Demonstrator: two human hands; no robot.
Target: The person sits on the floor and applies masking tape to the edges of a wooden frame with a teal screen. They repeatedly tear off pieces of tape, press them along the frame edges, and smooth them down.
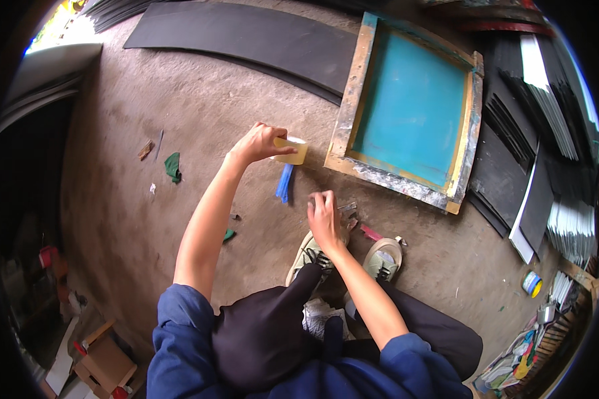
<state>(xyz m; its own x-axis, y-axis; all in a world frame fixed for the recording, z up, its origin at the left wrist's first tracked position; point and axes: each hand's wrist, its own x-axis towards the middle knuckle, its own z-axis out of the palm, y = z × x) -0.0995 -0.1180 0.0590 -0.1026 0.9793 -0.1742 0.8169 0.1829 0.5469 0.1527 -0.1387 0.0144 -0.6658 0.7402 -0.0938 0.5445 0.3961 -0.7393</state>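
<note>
My left hand (pixel 256 144) is closed on a small yellow, tub-like thing (pixel 290 153) with a pale rim, held above the floor. Its exact kind I cannot make out. Just below it hangs or lies a bundle of blue strips (pixel 284 184); whether it is joined to the yellow thing is unclear. Nearer to me, above my shoes, is my right hand (pixel 325 221). Its fingers are curled together and a little blurred, and what they hold, if anything, stays hidden. A wooden-framed screen with teal mesh (pixel 409 110) lies to the right of both hands.
My shoes (pixel 383 259) stand close below my right hand, with a pink strip (pixel 371 233) beside them. Black sheets (pixel 246 36) lie across the far side; more stacked sheets (pixel 506 166) are at right. Green scraps (pixel 172 167) and a round tin (pixel 532 284) rest on the floor.
</note>
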